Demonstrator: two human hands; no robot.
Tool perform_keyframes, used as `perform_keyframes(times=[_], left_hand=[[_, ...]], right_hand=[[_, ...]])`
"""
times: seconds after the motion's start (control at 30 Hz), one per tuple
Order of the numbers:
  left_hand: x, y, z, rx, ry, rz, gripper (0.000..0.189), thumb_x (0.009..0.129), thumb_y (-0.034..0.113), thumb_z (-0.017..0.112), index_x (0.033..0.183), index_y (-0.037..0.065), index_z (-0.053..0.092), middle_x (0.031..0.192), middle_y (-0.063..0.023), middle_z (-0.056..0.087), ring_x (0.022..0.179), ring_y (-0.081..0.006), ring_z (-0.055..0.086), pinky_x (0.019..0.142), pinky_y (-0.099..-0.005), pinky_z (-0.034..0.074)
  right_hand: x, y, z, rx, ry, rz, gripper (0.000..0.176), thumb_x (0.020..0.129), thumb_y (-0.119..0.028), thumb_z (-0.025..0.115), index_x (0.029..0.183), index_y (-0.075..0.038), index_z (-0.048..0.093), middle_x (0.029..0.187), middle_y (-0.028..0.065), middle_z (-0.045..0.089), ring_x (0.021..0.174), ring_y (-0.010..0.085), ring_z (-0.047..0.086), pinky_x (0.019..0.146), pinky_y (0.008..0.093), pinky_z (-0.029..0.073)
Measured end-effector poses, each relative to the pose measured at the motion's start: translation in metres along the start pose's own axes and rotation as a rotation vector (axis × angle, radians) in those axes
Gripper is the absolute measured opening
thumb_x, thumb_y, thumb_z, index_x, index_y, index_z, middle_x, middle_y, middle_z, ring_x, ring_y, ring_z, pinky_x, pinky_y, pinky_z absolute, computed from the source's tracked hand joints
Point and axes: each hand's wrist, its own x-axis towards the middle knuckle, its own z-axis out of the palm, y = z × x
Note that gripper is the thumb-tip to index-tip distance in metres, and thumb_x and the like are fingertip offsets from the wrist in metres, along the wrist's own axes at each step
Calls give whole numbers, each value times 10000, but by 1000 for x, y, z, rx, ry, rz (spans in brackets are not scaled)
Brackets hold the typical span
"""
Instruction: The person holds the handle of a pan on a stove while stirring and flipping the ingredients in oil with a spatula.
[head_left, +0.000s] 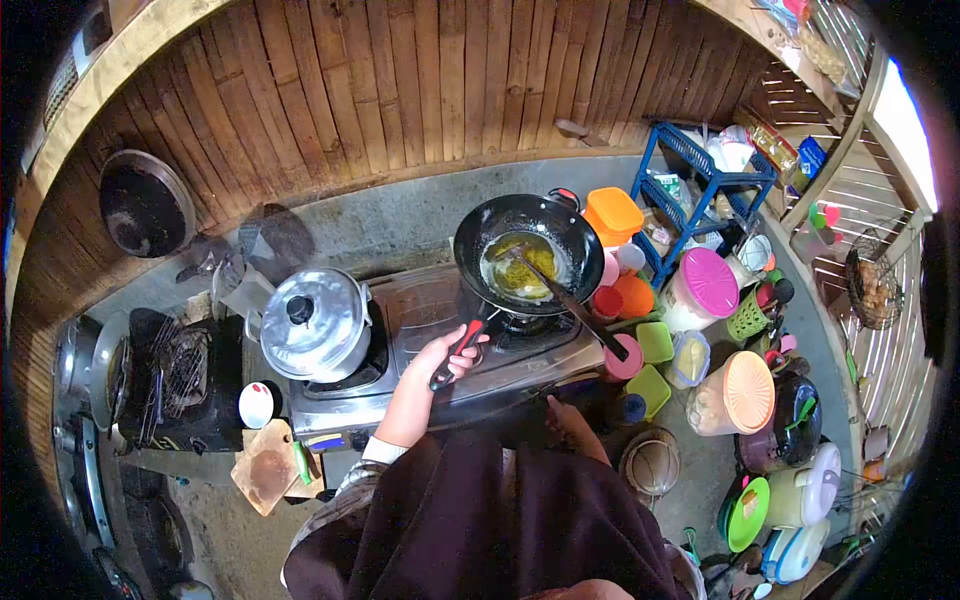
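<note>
My left hand (pixel 440 362) is wrapped round the red and black handle of a black wok (pixel 475 240). The wok sits on the right burner of a steel gas stove (pixel 430 315), with yellowish oil or melted fat (pixel 523 262) in its bottom. A dark spatula (pixel 575 305) leans in it, its handle sticking out over the rim to the lower right. Low at the stove's front right, my right hand (pixel 573 425) has its fingers closed at the control knob, which is mostly in shadow. A lidded aluminium pot (pixel 318 325) stands on the left burner.
Plastic tubs and containers (pixel 655 342) crowd the counter right of the stove, below a blue rack (pixel 690 195). A cutting board (pixel 265 465) with a green-handled knife (pixel 301 458) lies at the lower left. Beside it stands a black grill stove (pixel 185 385). A bamboo wall (pixel 430 80) rises behind.
</note>
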Motion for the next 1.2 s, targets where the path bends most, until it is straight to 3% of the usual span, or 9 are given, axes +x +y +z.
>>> perform_keyframes(times=[0.07,0.13,0.37,0.47,0.67,0.73,0.87,0.93,1.2], left_hand=[[0,0,-1,1,-1,-1,468,908,387,396,1186,11,404,661,-8,396,424,-38,320,316,-146,246],[0,0,0,-1,1,0,467,908,387,395,1188,13,403,658,-6,395,421,-37,318,315,-147,245],[2,0,-4,-3,-5,-15,470,906,393,397,1196,23,400,632,0,392,409,-38,312,312,-147,247],[2,-1,-4,8,2,-11,473,905,394,397,1200,24,399,630,-2,399,411,-39,319,312,-146,253],[3,-2,-6,-4,-6,-15,472,908,390,395,1210,28,393,628,0,401,413,-38,324,314,-146,262],[2,-2,-4,2,-1,-9,469,908,389,395,1207,27,396,628,0,401,412,-38,323,313,-146,263],[0,-3,0,2,8,-1,463,908,387,397,1199,27,403,628,0,399,408,-38,322,311,-145,263],[1,-3,-3,-2,10,-3,464,907,391,399,1197,28,404,627,-1,399,406,-39,324,309,-145,262],[3,-3,-6,-5,10,-9,474,900,405,408,1198,36,404,626,-1,397,407,-44,331,308,-146,261]], right_hand=[[6,7,-1,-35,-6,-152,569,811,-549,475,596,-27,551,515,60,511,425,180,462,398,314,350],[-10,-16,-3,-22,-59,13,520,809,-530,497,640,-41,554,542,61,527,428,170,467,390,301,345],[2,6,-3,55,-21,-88,438,807,-497,527,743,-64,544,604,57,550,430,137,459,365,264,317],[-13,-18,-5,39,-74,92,447,805,-504,527,733,-63,544,603,55,546,437,136,459,364,267,318],[-11,-11,-6,-92,-41,-120,477,803,-521,519,733,-52,565,617,49,551,457,145,472,384,274,331],[-37,-47,-4,121,-3,164,482,805,-518,519,730,-46,576,623,49,556,463,149,475,392,281,333],[-10,-16,-5,-4,-29,154,490,806,-519,519,730,-39,582,626,49,559,464,151,474,406,282,337],[-3,2,-5,-52,21,-108,498,806,-516,521,739,-27,589,621,49,559,466,151,472,415,284,341],[-3,2,-5,-122,17,-139,495,812,-497,525,693,-22,595,596,64,554,456,161,466,424,302,346]])
